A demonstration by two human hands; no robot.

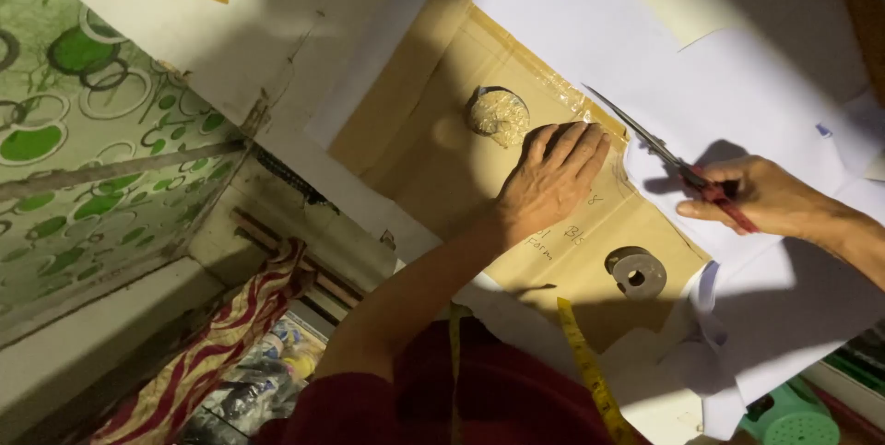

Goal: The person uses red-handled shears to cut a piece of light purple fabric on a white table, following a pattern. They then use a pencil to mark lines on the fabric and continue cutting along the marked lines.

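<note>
While both hands work at the middle of the frame, the scene reads as follows.

Left hand: spread flat, palm down, fingers pressing on the brown paper pattern; it grips nothing.

Right hand: closed around the red handles of the scissors at right centre.

Scissors: blades parted and pointing to the upper left, lying along the right edge of the brown paper pattern where it meets the white fabric.

Brown paper pattern: flat on the table, running from upper centre to lower right, with clear tape along its upper edge.

Metal weight: a round ring on the pattern's lower right part, below the left hand and apart from it.

Round lump: pale and crinkly, on the pattern just above the left fingertips.

Measuring tape: yellow, hanging at bottom centre over the person's red top.

Green container: lower right corner, with a perforated top; contents cannot be told.
</note>
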